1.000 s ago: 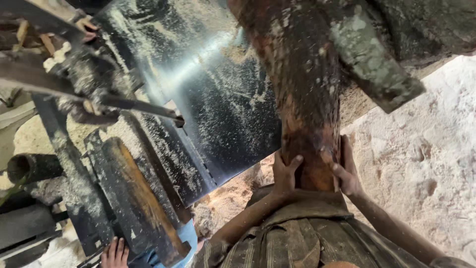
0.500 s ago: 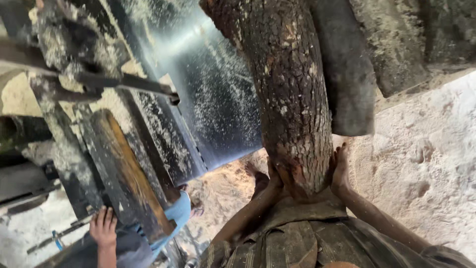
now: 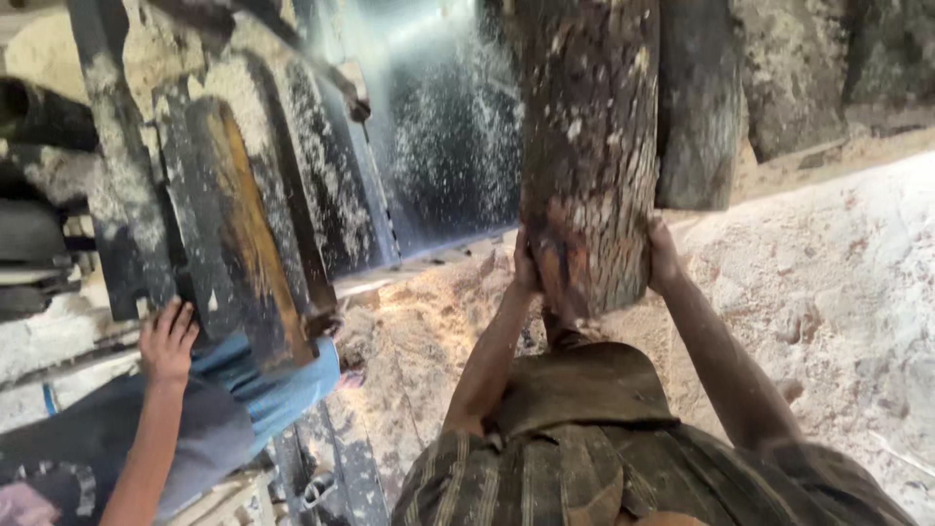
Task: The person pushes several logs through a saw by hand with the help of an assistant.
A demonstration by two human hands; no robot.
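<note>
Two hands hold one big log (image 3: 587, 146). Your left hand (image 3: 526, 268) is pressed flat on the left side of its near end, and your right hand (image 3: 663, 258) is pressed on the right side. Your fingers are wrapped part way round the bark, not closed, because the log is too fat to grip all the way. The log points away from you, over the dark metal table (image 3: 443, 127) that is dusted with wood bits.

You only squeeze it from the sides, so it can slip. The bark looks rough and flaky, and a piece could peel off under your palm. If that happens, the heavy end could drop toward your legs.

The ground (image 3: 828, 292) is soft sawdust. Your feet could slide in it while you push, I think.

Another person's hand (image 3: 168, 341) rests on a dark beam (image 3: 243, 224) to your left, near the table. If the log rolls or swings that way, it could hit that hand.

I cannot see a blade here, so keep your fingers back at the log's end.
</note>
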